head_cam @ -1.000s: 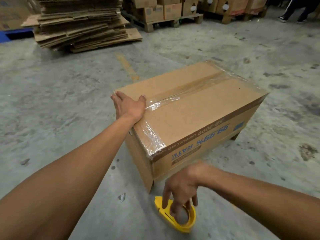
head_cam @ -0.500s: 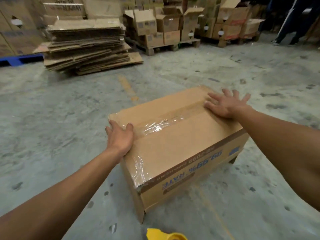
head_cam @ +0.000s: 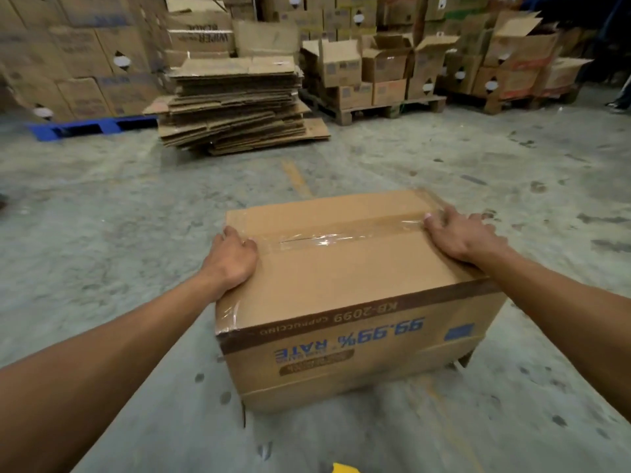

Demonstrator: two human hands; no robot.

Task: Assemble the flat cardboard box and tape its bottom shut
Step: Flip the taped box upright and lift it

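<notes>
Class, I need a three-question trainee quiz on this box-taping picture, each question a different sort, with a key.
1. True or false: the printing on the box reads upside down.
2. Clear tape runs along: A) the top seam, B) only the front face, C) nowhere.
3. Fill in: the left hand and right hand rest at opposite ends of the box's ____ face.
Key: 1 true; 2 A; 3 top.
</notes>
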